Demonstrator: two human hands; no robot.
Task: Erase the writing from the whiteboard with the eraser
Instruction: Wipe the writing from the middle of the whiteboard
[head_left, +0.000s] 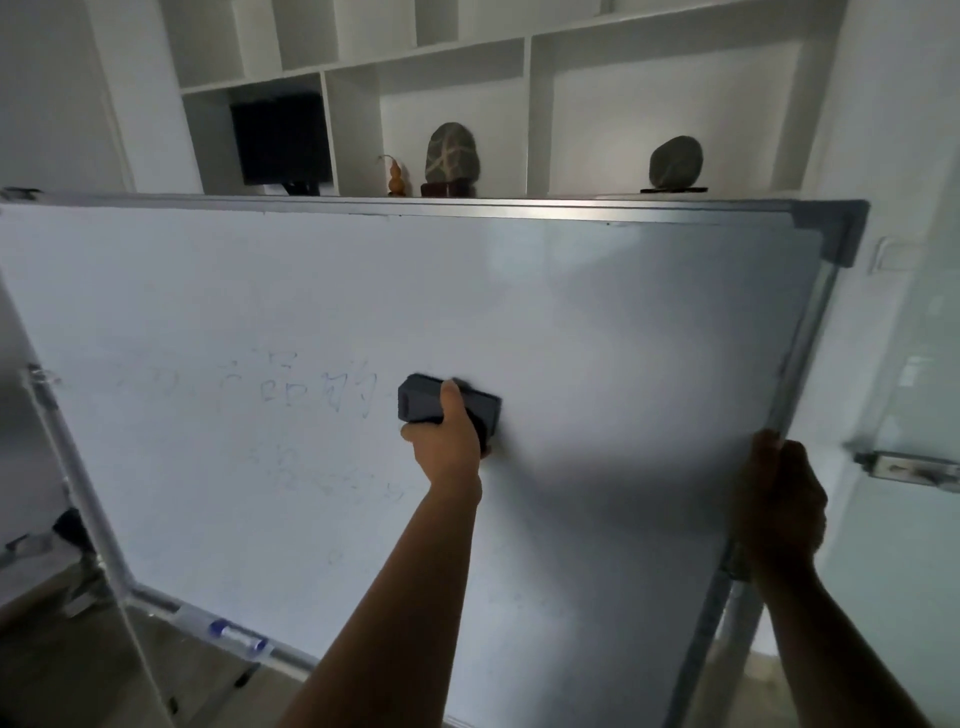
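Left hand (447, 436) grips dark blocky eraser (421, 402) on whiteboard (597, 338).

dark grey eraser (448, 410), white whiteboard (571, 322) with faint blue writing (306, 389).

Left hand (447, 439) gripping dark eraser (447, 405) against whiteboard (597, 322), faint writing (306, 389) just leftward; right hand (779, 499) clasping board's edge.

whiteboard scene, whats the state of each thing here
whiteboard: upright, tilted in view, faint writing left of centre
writing: partly smudged, not yet wiped off
eraser: pressed on board, gripped
left hand: grips eraser
right hand: holds board's right edge
marker: lying in the tray, capped
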